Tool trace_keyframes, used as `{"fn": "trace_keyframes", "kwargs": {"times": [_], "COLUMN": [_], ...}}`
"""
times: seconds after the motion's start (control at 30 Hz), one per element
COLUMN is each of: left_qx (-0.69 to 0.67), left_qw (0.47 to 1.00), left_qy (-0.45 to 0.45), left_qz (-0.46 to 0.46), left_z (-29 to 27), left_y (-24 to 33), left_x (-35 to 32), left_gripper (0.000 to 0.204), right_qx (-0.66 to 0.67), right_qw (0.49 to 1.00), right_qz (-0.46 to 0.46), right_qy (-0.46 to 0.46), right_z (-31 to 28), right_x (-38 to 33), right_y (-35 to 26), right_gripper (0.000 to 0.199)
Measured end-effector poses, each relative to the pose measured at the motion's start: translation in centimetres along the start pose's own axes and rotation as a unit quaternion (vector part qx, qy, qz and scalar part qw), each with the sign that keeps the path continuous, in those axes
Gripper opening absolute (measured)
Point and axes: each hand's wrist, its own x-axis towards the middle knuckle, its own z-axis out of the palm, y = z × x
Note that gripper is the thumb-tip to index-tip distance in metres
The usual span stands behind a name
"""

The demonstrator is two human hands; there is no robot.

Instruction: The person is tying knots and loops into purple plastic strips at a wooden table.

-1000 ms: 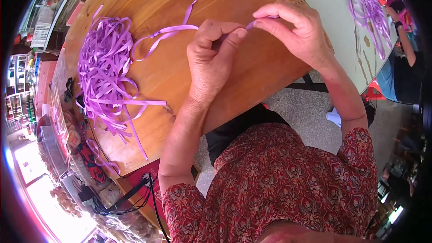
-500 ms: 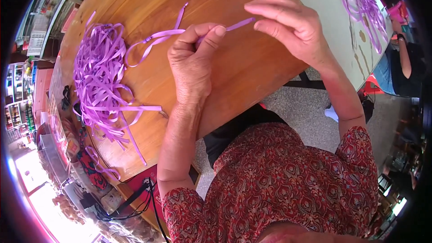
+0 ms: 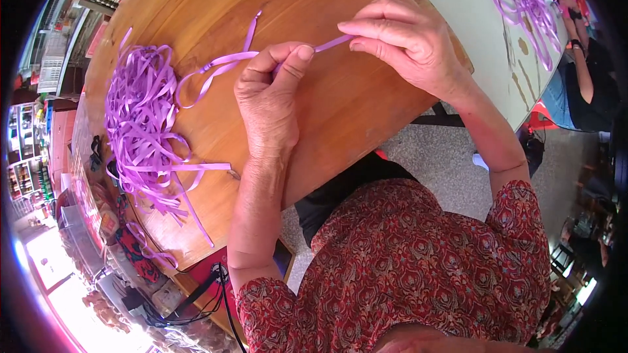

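A single purple ribbon strip [image 3: 226, 62] is stretched between both of my hands over the round wooden table [image 3: 366, 111]. My left hand [image 3: 271, 95] pinches it between thumb and forefinger. My right hand [image 3: 405, 39] pinches its other end a short way to the right. The strip's free part loops to the left and one tail points up. A big loose pile of purple ribbon strips [image 3: 140, 134] lies on the table left of my left hand, apart from it.
A second pale table [image 3: 471, 6] at the upper right carries another bunch of purple ribbon [image 3: 526, 3]. Another person [image 3: 589, 72] sits beside it. Cables and a power strip [image 3: 196, 294] lie below the table's edge at the lower left, with cluttered shelves further left.
Both hands have shifted slightly left and down with the strip. The strip between the hands has been drawn straighter, and its loop now lies closer to the pile.
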Motion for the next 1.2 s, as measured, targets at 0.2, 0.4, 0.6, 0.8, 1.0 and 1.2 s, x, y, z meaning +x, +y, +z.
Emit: {"fn": "trace_keyframes", "kwargs": {"times": [0.2, 0.4, 0.6, 0.8, 1.0, 1.2], "left_qx": [0.017, 0.016, 0.079, 0.160, 0.162, 0.112], "left_qw": [1.000, 1.000, 0.997, 0.980, 0.981, 0.992], "left_qy": [-0.011, -0.016, -0.013, -0.020, -0.013, -0.022], "left_qz": [0.004, 0.006, 0.006, 0.113, 0.102, 0.051], "left_z": [0.0, -0.2, 0.4, 0.2, -0.1, 0.6], "left_y": [0.3, -0.2, 0.4, -0.6, -1.0, -0.5], "left_x": [0.0, 0.1, -0.2, 0.0, 0.3, 0.2], "left_gripper": [0.005, 0.006, 0.003, 0.004, 0.005, 0.007], "right_qx": [-0.003, 0.037, 0.020, -0.008, 0.182, 0.441], "right_qw": [1.000, 0.999, 0.999, 0.996, 0.973, 0.851], "right_qz": [-0.009, 0.010, 0.038, 0.029, 0.091, 0.264], "right_qy": [-0.017, -0.007, -0.022, -0.083, -0.108, -0.105], "right_z": [0.1, 0.6, 0.4, 0.5, 0.4, 1.1], "right_x": [0.4, 0.3, 0.5, -0.2, -0.2, -0.5], "right_y": [-0.3, 0.1, -0.3, -0.5, -1.3, -0.8], "right_gripper": [0.016, 0.017, 0.021, 0.018, 0.013, 0.012]}}
